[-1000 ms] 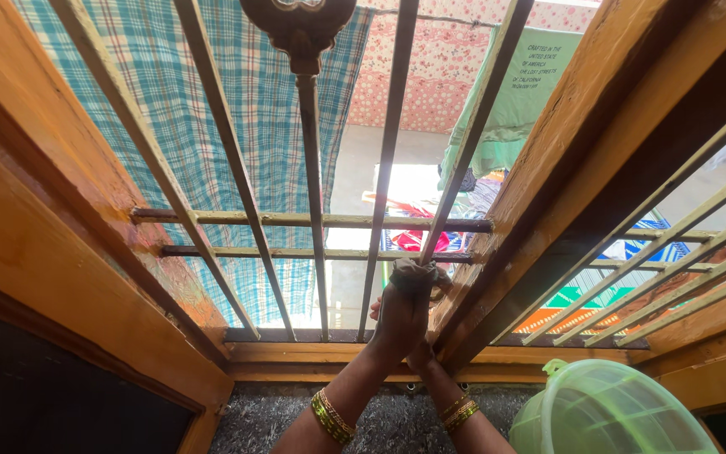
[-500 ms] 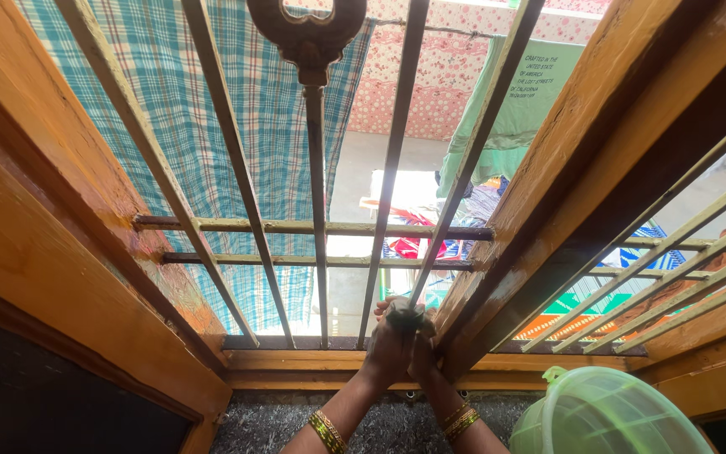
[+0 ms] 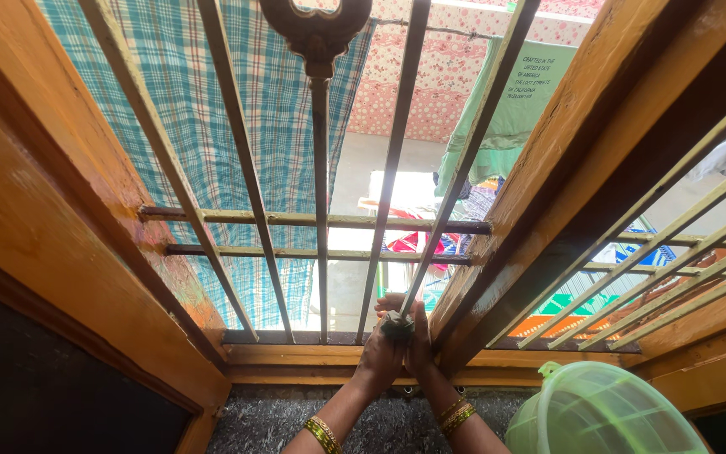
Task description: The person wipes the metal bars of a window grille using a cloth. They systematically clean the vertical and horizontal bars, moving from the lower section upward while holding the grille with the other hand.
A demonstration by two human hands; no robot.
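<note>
My left hand [image 3: 377, 360] and my right hand [image 3: 421, 343] are clasped together around the rightmost vertical bar [image 3: 455, 185] of a metal window grille, right at its base above the wooden sill [image 3: 296, 355]. Between the two hands a small dark cloth [image 3: 397, 323] is wrapped round the bar. The fingers of both hands are closed on it. Gold bangles sit on both wrists.
A pale green translucent bucket [image 3: 598, 416] stands at the lower right on a dark speckled ledge [image 3: 262, 420]. A thick wooden post [image 3: 548, 168] separates this grille from another on the right. Outside hang a teal plaid sheet [image 3: 279, 126] and a green garment [image 3: 518, 109].
Both hands, with the cloth, have slid down the bar from just under the lower crossbar to its base by the sill.
</note>
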